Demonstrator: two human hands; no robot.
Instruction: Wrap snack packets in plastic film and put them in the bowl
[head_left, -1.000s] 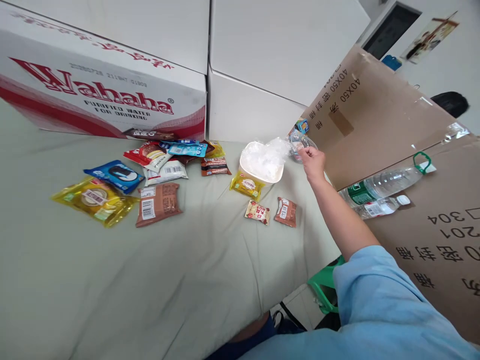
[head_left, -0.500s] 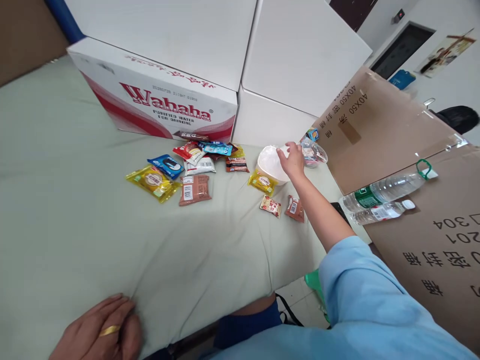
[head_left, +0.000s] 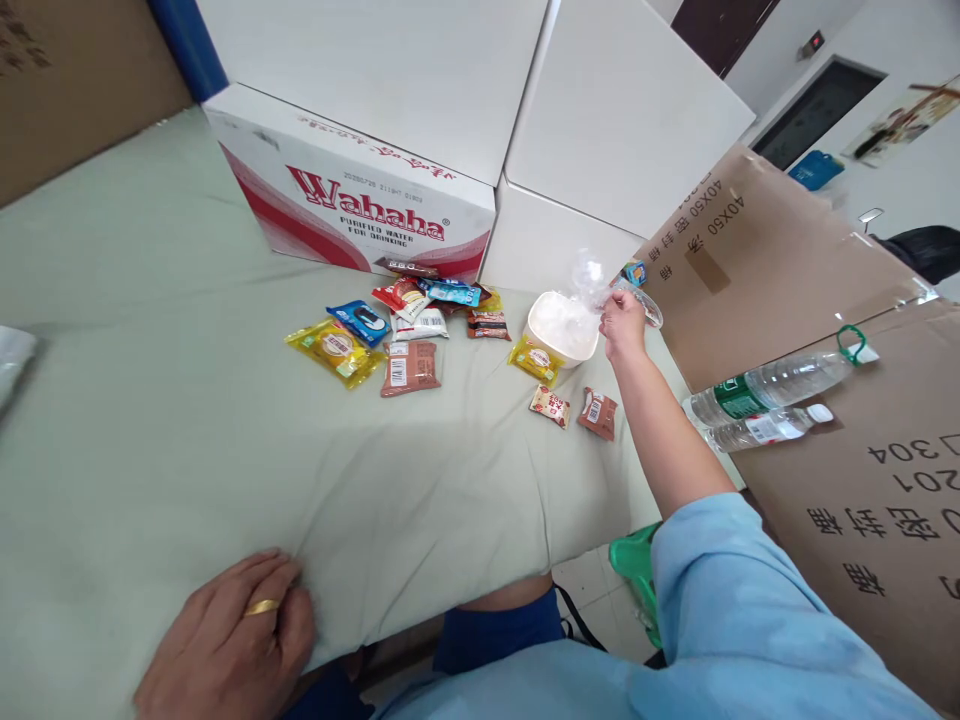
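Note:
My right hand (head_left: 624, 322) pinches a crumpled clear plastic bag (head_left: 590, 278) above the right rim of a white bowl (head_left: 534, 322). More clear plastic shows inside the bowl; whether it is the same piece I cannot tell. Against the bowl's front leans a yellow snack packet (head_left: 536, 360). Closer to me lie a cream-and-red packet (head_left: 550, 406) and a brown packet (head_left: 598, 413). Down at the table's front edge, my left hand (head_left: 229, 635), with a gold ring, rests loosely closed, its fingertips partly hidden.
Several snack packets (head_left: 411, 365) are heaped before a Wahaha water carton (head_left: 360, 215). Behind my right hand stands a clear container (head_left: 646, 305), partly covered. Two water bottles (head_left: 772, 388) are beside the brown cardboard (head_left: 840, 490) at right. White boxes (head_left: 592, 110) form the back.
My right hand has moved from over the bowl to its right side, drawing up clear plastic. The view has shifted slightly; my left hand still rests on the table.

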